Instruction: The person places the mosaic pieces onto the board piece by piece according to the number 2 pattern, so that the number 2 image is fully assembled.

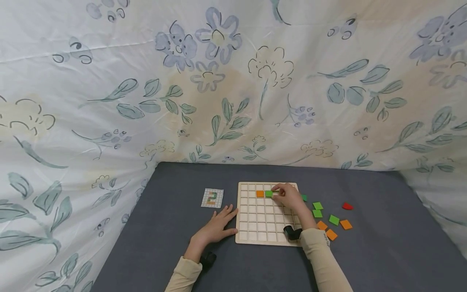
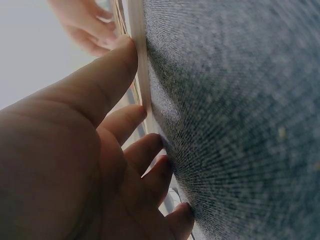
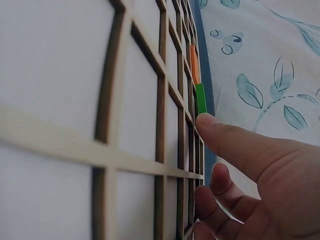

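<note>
A wooden grid board (image 1: pixel 251 219) lies on the dark table. An orange tile (image 1: pixel 260 194) and a green tile (image 1: pixel 268 194) sit side by side in its upper rows. Over the cells just right of them, my right hand (image 1: pixel 290 197) pinches a green square tile, mostly covered by the fingers. In the right wrist view the thumb (image 3: pixel 225 137) meets the end of the green strip (image 3: pixel 201 98), beyond an orange one (image 3: pixel 194 65). My left hand (image 1: pixel 215 227) lies spread at the board's left side, thumb and fingertips against the rim (image 2: pixel 140 65).
Left of the board lies a small pattern card (image 1: pixel 212 198) with a coloured grid. Loose green tiles (image 1: pixel 318 206), orange tiles (image 1: pixel 345 224) and a red tile (image 1: pixel 348 206) are scattered to its right. A floral cloth (image 1: pixel 233 101) hangs behind the table.
</note>
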`<state>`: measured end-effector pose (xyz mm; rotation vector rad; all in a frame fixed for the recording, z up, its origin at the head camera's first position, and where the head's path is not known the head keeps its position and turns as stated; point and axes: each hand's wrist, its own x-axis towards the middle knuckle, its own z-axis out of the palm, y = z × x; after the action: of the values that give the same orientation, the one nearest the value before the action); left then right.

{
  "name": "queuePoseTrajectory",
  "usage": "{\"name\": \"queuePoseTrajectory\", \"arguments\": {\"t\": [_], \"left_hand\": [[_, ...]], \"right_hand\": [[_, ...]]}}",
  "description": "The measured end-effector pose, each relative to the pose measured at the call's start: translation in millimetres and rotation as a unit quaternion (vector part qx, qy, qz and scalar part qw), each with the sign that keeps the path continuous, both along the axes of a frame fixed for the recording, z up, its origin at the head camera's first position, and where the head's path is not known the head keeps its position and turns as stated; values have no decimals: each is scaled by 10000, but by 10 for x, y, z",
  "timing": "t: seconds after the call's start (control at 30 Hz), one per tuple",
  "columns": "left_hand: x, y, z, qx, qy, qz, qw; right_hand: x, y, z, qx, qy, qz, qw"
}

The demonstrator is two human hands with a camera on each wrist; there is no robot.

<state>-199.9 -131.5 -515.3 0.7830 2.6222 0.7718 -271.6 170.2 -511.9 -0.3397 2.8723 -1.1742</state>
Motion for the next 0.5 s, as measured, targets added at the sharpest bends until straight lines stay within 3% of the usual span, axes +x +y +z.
{"name": "queuePoseTrajectory", "arguments": {"t": [0.5], "left_hand": [[3, 4, 0, 3, 33, 7, 10000]], "right_hand": [[-11, -50, 11, 47, -91, -122, 9999]]}}
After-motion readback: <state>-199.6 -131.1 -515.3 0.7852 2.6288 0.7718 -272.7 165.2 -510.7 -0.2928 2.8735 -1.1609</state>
